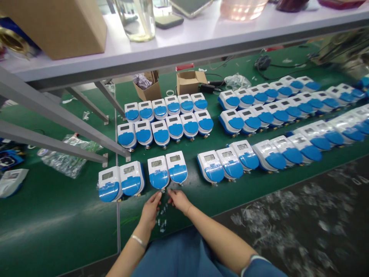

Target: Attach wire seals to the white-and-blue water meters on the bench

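The left hand (151, 209) has thumb and finger brought close together at the lower tip of a blue and white meter (158, 172); whether a small piece is between them, I cannot tell; the right hand (179, 201) is just beside this tip, its fingers bent and narrow, and I cannot tell if they hold something; the meter lies on the green table (86, 231), its small screen towards the far side and its blue cover towards the person; a second meter (178, 167) lies close against its right side; between the hands and the table's near edge, some small metal pieces (162, 222) are scattered; a bracelet (138, 241) is around the left wrist.

To the left lies a pair of similar meters (121, 181); farther away stand two rows of them (165, 119), and long rows (276, 111) go to the right; behind are two open cardboard boxes (188, 82); above, a white shelf (198, 32) carries a glass (137, 23) and a larger box (66, 27).
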`<move>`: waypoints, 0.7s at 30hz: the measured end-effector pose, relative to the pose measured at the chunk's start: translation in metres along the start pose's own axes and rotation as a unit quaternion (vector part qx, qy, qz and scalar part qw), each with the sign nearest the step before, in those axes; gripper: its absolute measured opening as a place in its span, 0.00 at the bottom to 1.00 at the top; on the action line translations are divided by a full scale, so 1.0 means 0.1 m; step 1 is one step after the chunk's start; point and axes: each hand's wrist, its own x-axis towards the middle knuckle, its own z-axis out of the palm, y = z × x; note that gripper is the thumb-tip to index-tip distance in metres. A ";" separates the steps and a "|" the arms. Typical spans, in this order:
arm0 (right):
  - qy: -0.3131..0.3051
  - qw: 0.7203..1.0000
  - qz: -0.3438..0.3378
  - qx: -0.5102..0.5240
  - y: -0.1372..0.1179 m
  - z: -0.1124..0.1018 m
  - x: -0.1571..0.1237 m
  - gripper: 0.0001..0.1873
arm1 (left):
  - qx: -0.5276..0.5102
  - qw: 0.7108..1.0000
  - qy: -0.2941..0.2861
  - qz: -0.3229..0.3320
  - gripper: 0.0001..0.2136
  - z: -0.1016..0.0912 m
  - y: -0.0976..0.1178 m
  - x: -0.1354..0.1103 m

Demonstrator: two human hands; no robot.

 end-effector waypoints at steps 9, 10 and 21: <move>0.000 0.847 -0.224 -0.482 0.17 0.13 -0.20 0.17 | 0.159 0.985 0.022 0.066 0.11 -0.54 -0.02 -0.02; 0.003 0.839 -0.223 -0.497 0.17 0.18 -0.19 0.16 | 0.161 0.985 0.005 0.056 0.11 -0.54 -0.07 0.00; 0.078 0.953 -0.131 -0.262 0.12 0.25 -0.32 0.07 | 0.167 0.982 -0.085 -0.022 0.18 -0.43 -0.11 -0.20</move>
